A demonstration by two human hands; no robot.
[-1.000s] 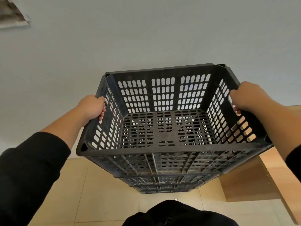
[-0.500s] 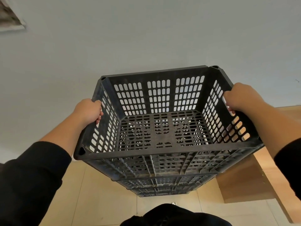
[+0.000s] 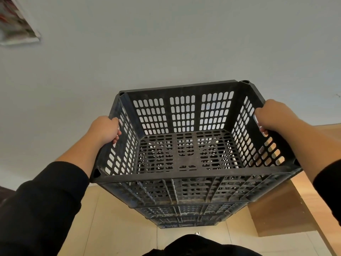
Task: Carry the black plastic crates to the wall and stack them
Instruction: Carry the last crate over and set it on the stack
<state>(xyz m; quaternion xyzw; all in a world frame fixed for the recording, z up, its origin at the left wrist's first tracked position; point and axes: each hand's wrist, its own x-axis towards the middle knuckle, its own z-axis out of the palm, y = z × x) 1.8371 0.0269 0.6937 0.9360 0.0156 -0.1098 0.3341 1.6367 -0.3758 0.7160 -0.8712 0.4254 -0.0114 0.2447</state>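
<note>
Crates filled the middle of the head view: a top black plastic crate (image 3: 186,150) with slotted walls and a perforated floor sat in the centre of the frame, its open mouth facing the camera, and under it at lower centre showed the ribbed edges of more black crates (image 3: 184,217) in a stack. Whether the top crate rested fully on that stack or hung just above it could not be told. The left hand (image 3: 106,129), at centre left, gripped the crate's left wall near the rim, fingers curled through the handle slot with the fingertips showing on the inner side. The right hand (image 3: 273,115), at centre right, gripped the right wall the same way, fingers wrapped over the rim and into the slot. Both forearms were bare, with black sleeves (image 3: 42,206) pushed up at the lower left and far right edges. Behind the crates a plain pale wall (image 3: 166,43) took up the whole upper half of the frame, and the crate's far side stood near it. A blurred picture (image 3: 16,23) hung in the upper left corner. Beige floor tiles (image 3: 114,228) ran along the bottom, and a light wooden panel (image 3: 276,215) stood at the lower right, beside the stack. Dark clothing of the person showed at bottom centre.
</note>
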